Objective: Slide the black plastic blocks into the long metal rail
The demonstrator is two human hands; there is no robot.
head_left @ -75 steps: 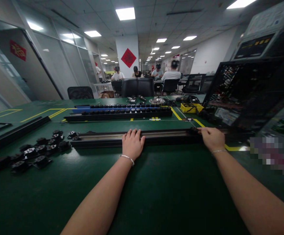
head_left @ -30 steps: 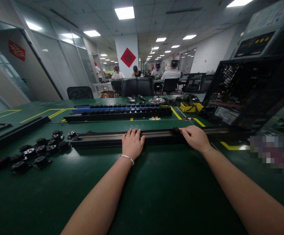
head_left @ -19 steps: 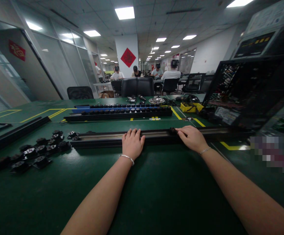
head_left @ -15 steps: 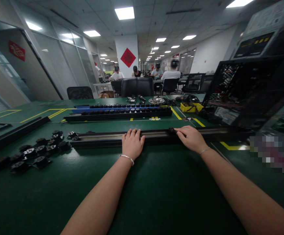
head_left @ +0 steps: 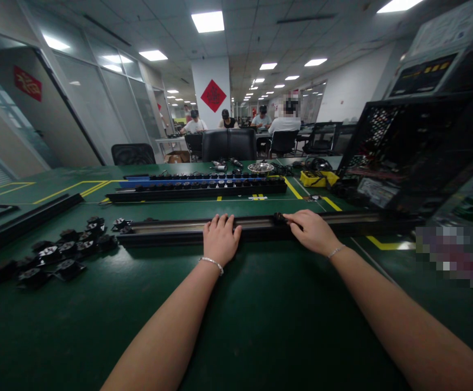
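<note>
A long black rail [head_left: 171, 227] with a pale metallic groove lies across the green table in front of me. My left hand [head_left: 221, 236] rests over the middle of it, palm down, fingers stretched across the channel. Farther right, my right hand [head_left: 313, 231] is at the same rail, thumb and forefinger together at the end of a small black part [head_left: 278, 218] that sits in the channel. The other fingers are curled and partly hidden. Several loose black parts with silvery faces [head_left: 68, 247] lie beyond the rail's left end.
Behind lies a black rail [head_left: 197, 193] filled with several such parts, and a blue rail [head_left: 135, 182]. A metal bowl [head_left: 260, 168], a yellow container [head_left: 319, 178] and an opened computer case [head_left: 419, 146] stand right. Another black rail [head_left: 28, 220] lies left. People sit farther back.
My right hand has moved left along the rail, and the small black part has slid left with it. My left hand has stayed in place.
</note>
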